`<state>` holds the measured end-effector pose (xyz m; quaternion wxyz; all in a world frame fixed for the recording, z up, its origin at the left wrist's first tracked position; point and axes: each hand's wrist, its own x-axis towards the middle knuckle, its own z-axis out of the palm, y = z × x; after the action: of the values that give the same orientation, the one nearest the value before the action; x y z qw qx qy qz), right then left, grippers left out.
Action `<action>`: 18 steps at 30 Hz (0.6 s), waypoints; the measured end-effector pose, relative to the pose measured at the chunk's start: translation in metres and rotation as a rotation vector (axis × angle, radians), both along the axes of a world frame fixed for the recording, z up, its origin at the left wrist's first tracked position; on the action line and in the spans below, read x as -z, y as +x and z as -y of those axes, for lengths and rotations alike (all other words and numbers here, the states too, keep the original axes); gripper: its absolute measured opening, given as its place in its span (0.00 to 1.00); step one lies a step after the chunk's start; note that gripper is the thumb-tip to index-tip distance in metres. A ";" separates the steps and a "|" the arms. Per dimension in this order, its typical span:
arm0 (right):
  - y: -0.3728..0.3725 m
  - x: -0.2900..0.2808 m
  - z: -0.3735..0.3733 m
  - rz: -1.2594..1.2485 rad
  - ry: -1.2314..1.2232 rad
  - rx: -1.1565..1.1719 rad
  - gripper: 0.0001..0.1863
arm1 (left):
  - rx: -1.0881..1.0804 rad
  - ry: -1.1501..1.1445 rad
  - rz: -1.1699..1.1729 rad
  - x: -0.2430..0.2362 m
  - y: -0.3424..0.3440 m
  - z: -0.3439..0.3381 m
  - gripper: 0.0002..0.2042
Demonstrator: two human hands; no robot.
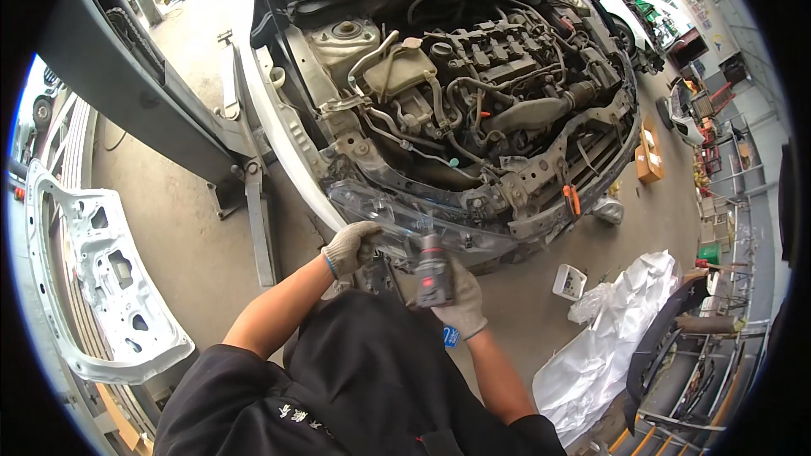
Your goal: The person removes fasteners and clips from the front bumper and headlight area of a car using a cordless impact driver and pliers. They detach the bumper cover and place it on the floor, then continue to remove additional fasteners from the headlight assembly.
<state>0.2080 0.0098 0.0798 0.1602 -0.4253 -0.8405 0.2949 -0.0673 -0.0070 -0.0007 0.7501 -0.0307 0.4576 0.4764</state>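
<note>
My right hand (pixel 464 300), in a pale knit glove, grips a black and red cordless power driver (pixel 434 277). Its nose points away from me at the car's front end, close to a clear headlight (pixel 380 203); whether the tip touches anything is unclear. My left hand (pixel 353 247), gloved too, is at the front left corner beside the white fender (pixel 296 173). Its fingers curl inward, and what they hold, if anything, is hidden. Ahead lies the open engine bay (pixel 498 59), the front bumper cover off.
Orange-handled pliers (pixel 573 200) hang on the front frame. A grey lift post (pixel 144 84) stands left, with a bare white door panel (pixel 110 270) nearer me. On the floor to the right are a white tray (pixel 569 282), white sheeting (pixel 604 338) and a cardboard box (pixel 649 152).
</note>
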 end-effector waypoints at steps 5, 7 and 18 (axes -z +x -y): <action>-0.021 -0.008 0.009 0.200 0.202 -0.257 0.39 | 0.017 -0.036 0.104 0.009 0.002 -0.003 0.12; -0.026 -0.008 0.012 0.234 0.165 -0.277 0.35 | 0.029 -0.027 0.173 0.014 0.002 -0.002 0.12; -0.022 0.001 0.015 0.259 0.234 -0.305 0.30 | -0.003 0.023 0.203 0.021 0.008 0.000 0.05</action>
<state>0.1864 -0.0056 0.0784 0.0525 -0.3062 -0.9371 0.1592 -0.0595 -0.0072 -0.0218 0.7923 -0.0710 0.3736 0.4771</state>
